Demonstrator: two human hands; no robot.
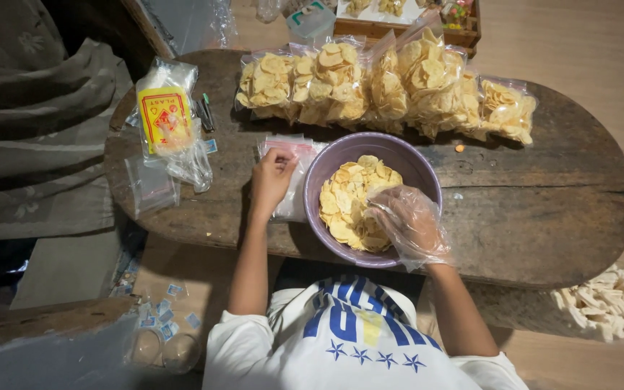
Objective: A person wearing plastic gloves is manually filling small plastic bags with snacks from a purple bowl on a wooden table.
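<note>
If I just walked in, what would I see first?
Probably the purple bowl of pale yellow chips in the middle of the dark wooden table, with the right hand, covered in a clear plastic glove, reaching into it. Behind the bowl, a row of clear bags full of chips lines the far edge. The bare left hand rests on empty small bags beside the bowl.

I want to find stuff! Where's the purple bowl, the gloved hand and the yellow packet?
bowl (341, 148), head view, on its far rim.
right hand (407, 220), head view, middle of the gloved hand.
yellow packet (165, 119), head view, middle of its yellow label.
</note>
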